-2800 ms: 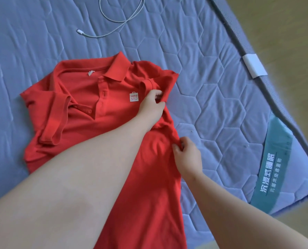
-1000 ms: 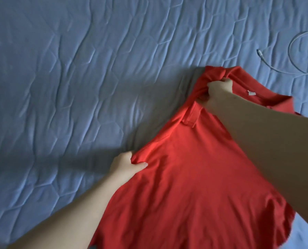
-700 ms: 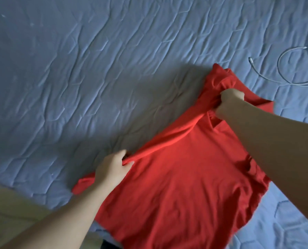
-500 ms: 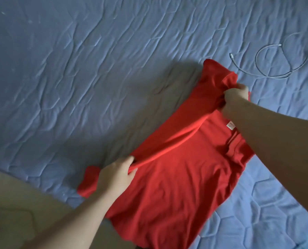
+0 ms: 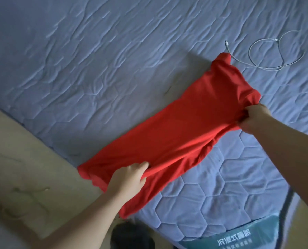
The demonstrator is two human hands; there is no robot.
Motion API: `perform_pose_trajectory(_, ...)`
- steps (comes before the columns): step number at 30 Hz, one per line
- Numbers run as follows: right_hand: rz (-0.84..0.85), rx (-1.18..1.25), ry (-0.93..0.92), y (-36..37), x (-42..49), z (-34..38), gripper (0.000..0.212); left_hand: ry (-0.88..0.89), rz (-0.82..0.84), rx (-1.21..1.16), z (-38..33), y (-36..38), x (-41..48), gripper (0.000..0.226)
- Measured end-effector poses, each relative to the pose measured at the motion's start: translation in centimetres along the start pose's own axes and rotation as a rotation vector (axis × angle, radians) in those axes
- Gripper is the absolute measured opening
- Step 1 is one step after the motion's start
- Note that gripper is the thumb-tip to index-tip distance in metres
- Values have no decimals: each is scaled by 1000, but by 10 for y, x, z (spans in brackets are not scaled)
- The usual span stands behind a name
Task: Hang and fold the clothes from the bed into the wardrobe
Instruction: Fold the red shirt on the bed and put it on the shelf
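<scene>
A red polo shirt (image 5: 182, 126) lies folded lengthwise into a long strip on the blue quilted mattress (image 5: 95, 60), running from the bed's near edge up to the right. My left hand (image 5: 128, 178) grips the folded edge near the hem, at the mattress edge. My right hand (image 5: 253, 119) grips the bunched fabric at the shoulder end. The collar and buttons are hidden inside the fold.
A white charging cable (image 5: 268, 54) lies coiled on the mattress just beyond the shirt's far end. Beige floor (image 5: 24, 177) shows at the lower left. A teal mattress label (image 5: 235, 236) sits at the bottom right corner. A dark object (image 5: 131, 236) is on the floor by the bed.
Both hands have carried the shirt's left side over to the right, so the spread shirt is now a narrow folded strip. The view has shifted toward the bed's corner.
</scene>
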State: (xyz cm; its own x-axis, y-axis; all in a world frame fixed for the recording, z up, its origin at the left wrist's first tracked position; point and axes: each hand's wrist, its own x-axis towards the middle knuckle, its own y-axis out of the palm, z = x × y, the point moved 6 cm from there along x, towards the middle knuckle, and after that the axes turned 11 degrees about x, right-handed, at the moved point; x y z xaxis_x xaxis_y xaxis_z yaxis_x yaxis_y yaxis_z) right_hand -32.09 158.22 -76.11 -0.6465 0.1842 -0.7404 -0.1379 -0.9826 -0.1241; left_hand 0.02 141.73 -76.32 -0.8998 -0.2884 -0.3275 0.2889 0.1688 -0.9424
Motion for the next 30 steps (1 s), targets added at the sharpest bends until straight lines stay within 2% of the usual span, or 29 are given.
perform_pose_trajectory(5,72,10,51,-30,22,-15,31,-67,14,-23,-51,22,-27,72)
perform_pose_trajectory(7,127,-55,94,-37,25,-24,28,-130,60,-12,-65,31,-35,76)
perform_pose_trajectory(9,172,-143,150,-44,25,-36,27,-190,170,6,-74,43,-44,72)
perform_pose_trajectory(12,219,-191,230,-56,20,-61,25,-274,448,-2,-84,66,-60,62)
perform_pose_trajectory(17,262,-202,260,-63,-6,-97,12,-338,518,-69,-81,60,-59,52)
perform_pose_trajectory(19,282,-204,293,-64,-24,-113,13,-374,501,-95,-72,51,-57,47)
perform_pose_trajectory(23,296,-204,378,-66,-60,-153,3,-507,365,-198,-34,36,-49,39)
perform_pose_trajectory(25,283,-210,413,-66,-74,-173,4,-550,295,-210,-10,34,-44,38)
perform_pose_trajectory(27,238,-193,416,-62,-80,-189,1,-547,248,-205,18,35,-36,37)
perform_pose_trajectory(30,148,-127,369,-53,-82,-198,16,-465,227,-160,49,33,-24,38)
